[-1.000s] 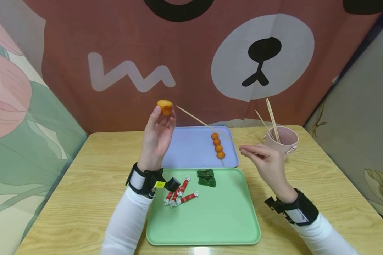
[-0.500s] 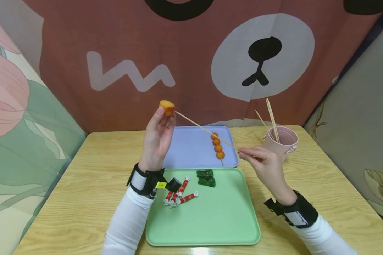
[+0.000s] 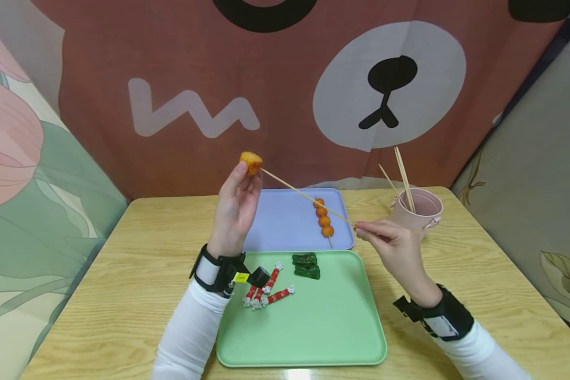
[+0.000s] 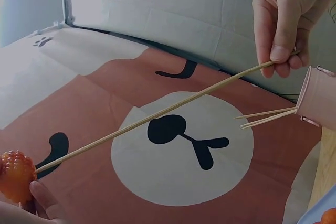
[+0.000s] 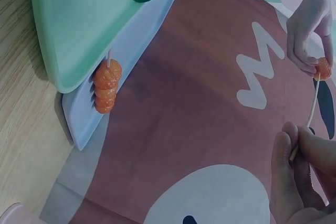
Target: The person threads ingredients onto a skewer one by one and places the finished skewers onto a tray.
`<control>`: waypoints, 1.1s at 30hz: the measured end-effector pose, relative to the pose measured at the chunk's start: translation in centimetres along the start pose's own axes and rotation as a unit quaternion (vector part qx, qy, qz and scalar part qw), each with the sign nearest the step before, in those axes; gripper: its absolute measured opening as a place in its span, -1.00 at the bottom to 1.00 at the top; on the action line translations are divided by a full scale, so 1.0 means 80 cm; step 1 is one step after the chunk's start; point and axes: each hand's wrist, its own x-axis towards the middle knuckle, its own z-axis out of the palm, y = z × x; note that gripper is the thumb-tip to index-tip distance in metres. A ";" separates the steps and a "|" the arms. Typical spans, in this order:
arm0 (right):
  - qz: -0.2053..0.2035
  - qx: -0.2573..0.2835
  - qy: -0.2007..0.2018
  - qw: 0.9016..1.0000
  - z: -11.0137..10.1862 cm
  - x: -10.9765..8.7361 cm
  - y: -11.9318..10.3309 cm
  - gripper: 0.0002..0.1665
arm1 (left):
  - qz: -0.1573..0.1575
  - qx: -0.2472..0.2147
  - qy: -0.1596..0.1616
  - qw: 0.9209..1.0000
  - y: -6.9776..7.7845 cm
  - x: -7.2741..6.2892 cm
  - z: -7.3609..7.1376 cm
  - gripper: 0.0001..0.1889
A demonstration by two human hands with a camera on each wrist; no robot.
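Note:
My left hand [image 3: 234, 216] pinches a short piece of corn [image 3: 251, 163], its orange side knobbly with kernels [image 4: 17, 174] in the left wrist view. Thumb and fingertips of my right hand [image 3: 399, 250] grip the lower end of a bamboo skewer [image 3: 309, 197]. The skewer slants up to the left across the gap, its far tip right at the corn's side. Both hands are raised, the left one higher. Behind the skewer, a stick of orange balls [image 3: 324, 220] lies on the blue tray [image 3: 285, 221].
A green tray [image 3: 313, 327] in front holds several red-wrapped pieces with white ends [image 3: 279, 295] and dark green folded pieces [image 3: 306, 271]. A pink bucket [image 3: 420, 211] with several skewers [image 3: 405, 179] stands just behind my right hand. A printed cloth [image 3: 195, 169] hangs behind the table.
My right hand has brought the skewer's tip leftward and down to the corn. My left hand has shifted slightly right, tilting the corn. The trays and their contents have stayed put.

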 end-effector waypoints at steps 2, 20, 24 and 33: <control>-0.001 0.000 0.000 1.000 0.000 0.000 0.001 -0.74 | -0.002 0.001 -0.003 1.000 -0.001 0.000 0.000 -0.69; -0.017 -0.056 0.038 0.998 -0.001 0.001 -0.001 -0.75 | 0.026 0.113 0.014 0.993 -0.005 0.000 -0.003 -0.69; -0.024 -0.074 0.041 0.996 -0.003 0.001 0.000 -0.76 | 0.021 0.140 0.022 0.990 -0.002 0.000 -0.004 -0.67; -0.040 -0.110 0.039 0.992 -0.007 0.000 -0.003 -0.77 | 0.022 0.177 0.042 0.983 0.001 0.001 -0.004 -0.73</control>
